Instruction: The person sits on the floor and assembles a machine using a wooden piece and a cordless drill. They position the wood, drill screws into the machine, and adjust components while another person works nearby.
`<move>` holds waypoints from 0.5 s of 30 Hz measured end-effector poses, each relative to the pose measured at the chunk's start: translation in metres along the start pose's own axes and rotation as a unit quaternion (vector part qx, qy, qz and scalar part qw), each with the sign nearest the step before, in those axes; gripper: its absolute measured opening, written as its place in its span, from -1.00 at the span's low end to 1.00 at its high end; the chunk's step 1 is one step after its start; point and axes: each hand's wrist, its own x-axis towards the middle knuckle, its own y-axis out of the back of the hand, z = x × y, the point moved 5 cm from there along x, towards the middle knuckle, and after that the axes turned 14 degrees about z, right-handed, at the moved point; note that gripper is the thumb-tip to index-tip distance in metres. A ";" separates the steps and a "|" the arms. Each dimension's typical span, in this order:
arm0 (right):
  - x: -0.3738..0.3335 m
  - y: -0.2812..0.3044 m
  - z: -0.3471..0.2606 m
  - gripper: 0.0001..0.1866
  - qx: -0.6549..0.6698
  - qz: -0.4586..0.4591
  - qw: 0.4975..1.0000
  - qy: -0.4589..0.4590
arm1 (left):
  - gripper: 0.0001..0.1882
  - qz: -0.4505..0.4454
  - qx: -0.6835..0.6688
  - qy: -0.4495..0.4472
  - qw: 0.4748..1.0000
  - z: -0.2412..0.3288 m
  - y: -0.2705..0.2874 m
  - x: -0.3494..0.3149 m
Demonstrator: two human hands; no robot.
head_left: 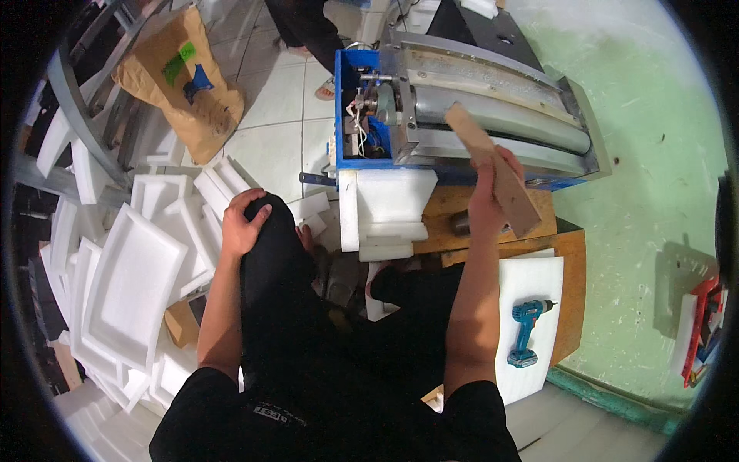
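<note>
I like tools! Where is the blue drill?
In the head view, the blue drill lies on a white foam sheet at the lower right, beside the person's right forearm.

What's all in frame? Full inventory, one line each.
machine: 1, grey metal with blue frame, top centre
board: 1, brown, in right hand before the machine
foam blocks: a few, white, stacked below machine
drill: 1, teal, lying on foam sheet
foam sheet: 1, white, on wooden bench at right
foam trays: many, white, piled at left
paper sack: 1, brown, upper left on floor
left hand: resting on own knee
right hand: gripping the board
</note>
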 end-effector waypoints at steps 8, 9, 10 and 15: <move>0.001 -0.007 -0.005 -0.65 -0.061 0.006 0.996 0.067 | -0.64 0.012 0.012 0.009 1.000 0.002 0.003 0.001; 0.002 -0.008 -0.004 -0.65 -0.062 0.006 0.997 0.054 | -0.64 0.007 0.001 0.013 1.000 0.002 0.003 0.001; 0.005 -0.010 -0.002 -0.65 -0.057 0.010 0.997 0.045 | -0.64 0.008 0.001 0.012 1.000 0.002 0.003 0.002; 0.015 -0.016 -0.008 -0.67 0.022 0.009 0.999 -0.041 | -0.62 -0.005 0.000 0.027 1.000 -0.001 0.003 0.001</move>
